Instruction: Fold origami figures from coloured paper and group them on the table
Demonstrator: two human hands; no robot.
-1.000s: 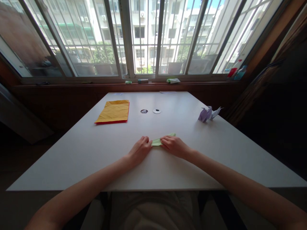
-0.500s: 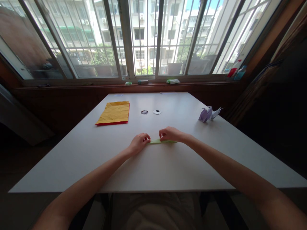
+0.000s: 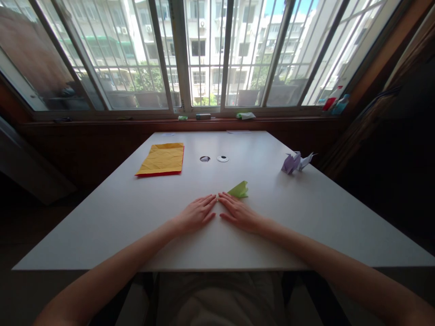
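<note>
Folded green paper lies on the white table, partly covered by the right hand, which is flattened, fingers extended, grasping nothing. The left hand, likewise flat and unclenched, has its fingertips at the paper's left end. Yellow paper lies farther left; a purple folded figure stands right.

- left hand and right hand lying flat, nearer the worktop's front edge
- green folded paper poking out past right fingers
- yellow paper by left edge
- purple origami, right edge
</note>
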